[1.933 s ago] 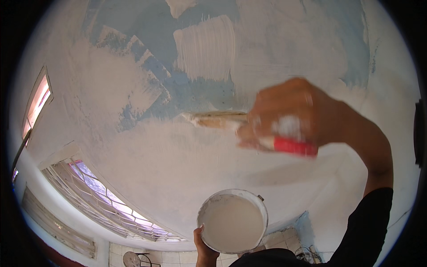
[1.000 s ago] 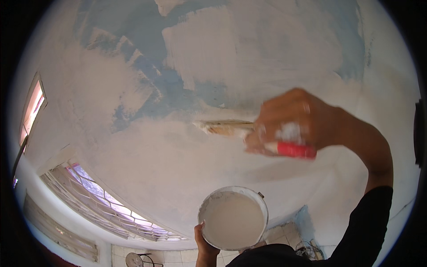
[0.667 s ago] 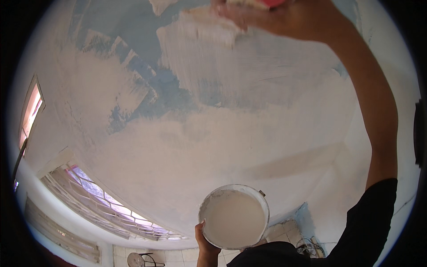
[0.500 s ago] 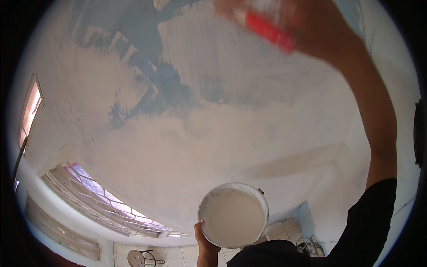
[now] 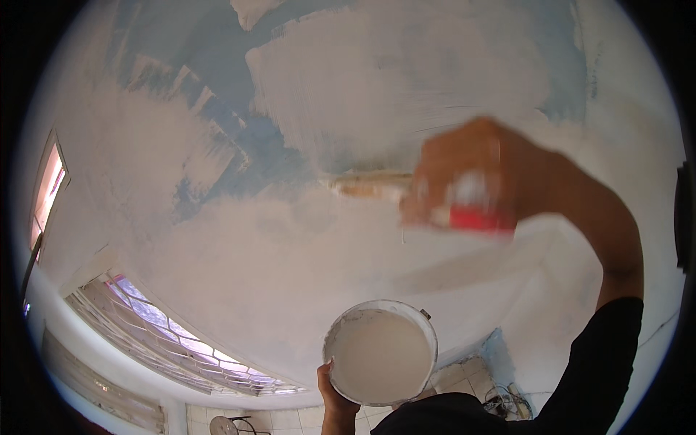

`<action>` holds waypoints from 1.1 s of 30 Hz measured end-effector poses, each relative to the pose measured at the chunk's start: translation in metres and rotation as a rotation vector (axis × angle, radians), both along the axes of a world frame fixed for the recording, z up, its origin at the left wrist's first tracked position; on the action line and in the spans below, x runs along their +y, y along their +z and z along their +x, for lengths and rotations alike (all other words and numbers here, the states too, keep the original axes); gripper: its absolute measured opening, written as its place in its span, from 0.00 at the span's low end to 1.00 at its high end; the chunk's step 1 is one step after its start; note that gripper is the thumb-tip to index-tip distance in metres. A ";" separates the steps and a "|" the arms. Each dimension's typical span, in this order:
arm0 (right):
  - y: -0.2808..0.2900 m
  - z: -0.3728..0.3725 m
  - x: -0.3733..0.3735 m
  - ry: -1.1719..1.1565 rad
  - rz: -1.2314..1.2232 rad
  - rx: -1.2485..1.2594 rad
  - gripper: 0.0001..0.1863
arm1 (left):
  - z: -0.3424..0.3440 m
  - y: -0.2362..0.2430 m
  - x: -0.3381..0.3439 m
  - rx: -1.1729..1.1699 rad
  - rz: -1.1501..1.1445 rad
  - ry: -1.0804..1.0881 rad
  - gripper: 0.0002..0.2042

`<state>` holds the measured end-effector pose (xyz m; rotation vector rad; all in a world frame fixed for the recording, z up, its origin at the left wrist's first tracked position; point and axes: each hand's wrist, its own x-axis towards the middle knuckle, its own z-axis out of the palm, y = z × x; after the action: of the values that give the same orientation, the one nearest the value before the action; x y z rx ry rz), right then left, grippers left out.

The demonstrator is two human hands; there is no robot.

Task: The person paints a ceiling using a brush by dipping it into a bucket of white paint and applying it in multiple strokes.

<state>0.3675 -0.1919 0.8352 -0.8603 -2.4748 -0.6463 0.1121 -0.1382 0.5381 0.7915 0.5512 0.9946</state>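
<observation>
My right hand, blurred by motion, is closed round the red handle of a wide paintbrush. The pale bristles point left and lie against or just off the wall; which of the two I cannot tell. That surface is light blue with broad patches of whitish paint. Low in the view, my left hand grips the rim of a round bucket of off-white paint, its thumb over the edge. A thin drip hangs below the brush.
A window with a white curved grille is at the lower left, with a smaller narrow window above it. On the tiled floor are a round stool and a tangle of dark cables near the corner.
My right hand has come down with the paintbrush from the top of the view to mid-height, above the bucket. The left hand and the bucket have stayed nearly still.
</observation>
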 end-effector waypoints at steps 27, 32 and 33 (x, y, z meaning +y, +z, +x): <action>-0.071 -0.022 0.008 -0.215 0.414 -0.742 0.08 | 0.004 -0.007 0.004 -0.054 -0.028 -0.128 0.25; -0.040 -0.018 0.000 -0.086 0.322 -0.351 0.05 | 0.011 0.002 0.005 -0.072 -0.211 -0.102 0.27; -0.034 -0.017 -0.001 -0.060 0.174 -0.226 0.06 | 0.010 0.002 0.004 -0.045 -0.166 -0.097 0.28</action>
<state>0.3501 -0.1926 0.8016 -0.8361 -2.5481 -1.0142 0.1221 -0.1342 0.5401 0.6406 0.5437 0.8638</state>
